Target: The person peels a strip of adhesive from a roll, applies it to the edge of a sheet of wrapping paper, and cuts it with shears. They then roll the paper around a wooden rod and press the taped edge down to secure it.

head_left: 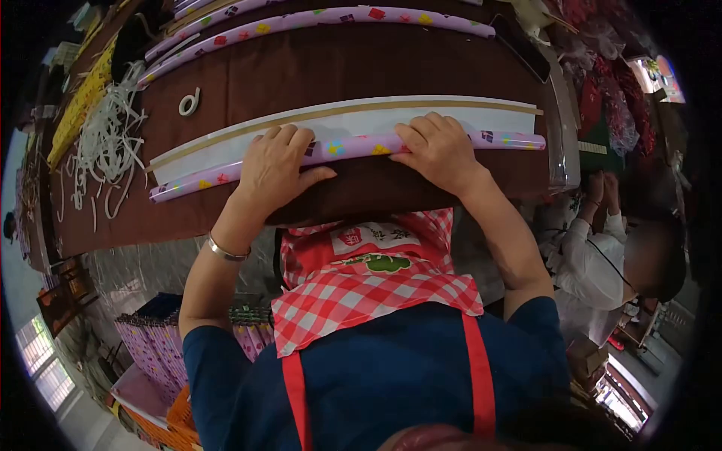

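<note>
Navy shirt (376,361) nearest; beyond, left hand (274,164) and right hand (436,146) hold a purple patterned roll (350,148) under curled fingers on the worktop (323,71). Apparently rolling the white sheet (500,120) calls next for even pressure.

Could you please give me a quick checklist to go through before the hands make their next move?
1. Left hand on the purple roll: ok.
2. Right hand on the same roll, nearer its right end: ok.
3. White sheet fully rolled up: not ok, part lies spread beyond the roll.
4. Brown strip running along the sheet's far side: ok.
5. Strip sticky: cannot tell.
6. White ring clear of the sheet: ok, it lies apart.
</note>
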Tool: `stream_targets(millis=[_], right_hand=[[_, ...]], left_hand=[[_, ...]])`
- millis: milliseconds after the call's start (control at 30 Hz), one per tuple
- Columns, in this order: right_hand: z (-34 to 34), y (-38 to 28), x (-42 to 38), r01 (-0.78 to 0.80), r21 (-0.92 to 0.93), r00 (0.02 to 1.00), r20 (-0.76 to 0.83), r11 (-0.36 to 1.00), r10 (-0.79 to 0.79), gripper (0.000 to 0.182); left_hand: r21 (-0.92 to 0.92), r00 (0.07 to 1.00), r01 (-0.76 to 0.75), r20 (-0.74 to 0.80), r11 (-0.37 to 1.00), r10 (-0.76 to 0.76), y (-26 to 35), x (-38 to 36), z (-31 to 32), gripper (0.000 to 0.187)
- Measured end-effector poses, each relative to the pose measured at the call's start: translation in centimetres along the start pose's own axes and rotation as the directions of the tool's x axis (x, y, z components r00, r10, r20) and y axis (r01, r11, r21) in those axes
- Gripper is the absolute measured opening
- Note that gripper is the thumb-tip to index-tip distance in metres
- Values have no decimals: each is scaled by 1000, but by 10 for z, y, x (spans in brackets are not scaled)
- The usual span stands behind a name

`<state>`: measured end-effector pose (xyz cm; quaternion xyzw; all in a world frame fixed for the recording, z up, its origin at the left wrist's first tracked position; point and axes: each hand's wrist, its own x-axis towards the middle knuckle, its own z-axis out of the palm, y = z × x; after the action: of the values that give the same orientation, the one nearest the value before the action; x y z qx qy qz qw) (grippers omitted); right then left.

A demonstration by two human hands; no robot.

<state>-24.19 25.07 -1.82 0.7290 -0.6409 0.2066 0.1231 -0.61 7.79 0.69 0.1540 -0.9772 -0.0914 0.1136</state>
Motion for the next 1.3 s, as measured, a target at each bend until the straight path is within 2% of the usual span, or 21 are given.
stream_targets(millis=[67, 167, 200, 300, 367, 400, 433, 500, 533, 600, 833, 967, 1100, 1300], right_hand=[[2, 4, 1, 9, 10, 1000, 4, 1000, -9, 47], [1, 9, 6, -11, 6, 1000, -13, 1000, 11, 48], [3, 9, 5, -26, 41, 1000, -7, 999, 26, 44], [0, 6, 3, -32, 78, 999, 15, 996, 31, 38], [-2, 3, -1, -37, 83, 999, 20, 996, 36, 36], [-2, 0, -3, -51, 85, 998, 27, 995, 49, 35], [-2, -2, -5, -49, 84, 999, 22, 995, 48, 35], [-1, -3, -6, -85, 88, 996, 35, 993, 82, 34], [-2, -3, -4, -82, 83, 996, 27, 993, 80, 34], [-3, -4, -2, -73, 58, 997, -15, 996, 74, 30], [-6, -3, -3, -117, 105, 992, 54, 988, 112, 29], [-7, -3, 1, -137, 124, 987, 101, 983, 125, 30], [-3, 1, -2, -109, 97, 990, 95, 989, 100, 32], [-4, 1, -3, -103, 91, 991, 97, 990, 95, 30]], left_hand=[[-2, 1000, 6, -25, 1000, -6, -1, 0, 4, 48], [92, 996, 60, -77, 994, -53, -1, 2, 14, 45], [94, 995, 68, -76, 993, -60, 0, 1, 14, 45], [46, 991, 75, -112, 996, -69, 2, -4, 11, 41], [-28, 996, 40, -79, 999, -42, 3, -9, 8, 36], [-102, 996, 33, -78, 994, -41, -1, -12, 12, 28], [-98, 996, 31, -80, 995, -39, -1, -14, 15, 28], [-134, 987, 78, -127, 988, -95, 1, -15, 17, 21], [-129, 987, 74, -134, 989, -91, 3, -13, 15, 21], [-29, 967, 22, -254, 999, -29, 7, -11, 14, 17], [8, 961, 67, -269, 998, -62, 5, -13, 13, 18], [-89, 967, 103, -223, 991, -120, 2, -17, 14, 22], [-55, 953, 126, -271, 991, -136, -4, -24, 9, 33], [16, 947, 213, -249, 977, -202, -29, -51, 4, 46]])
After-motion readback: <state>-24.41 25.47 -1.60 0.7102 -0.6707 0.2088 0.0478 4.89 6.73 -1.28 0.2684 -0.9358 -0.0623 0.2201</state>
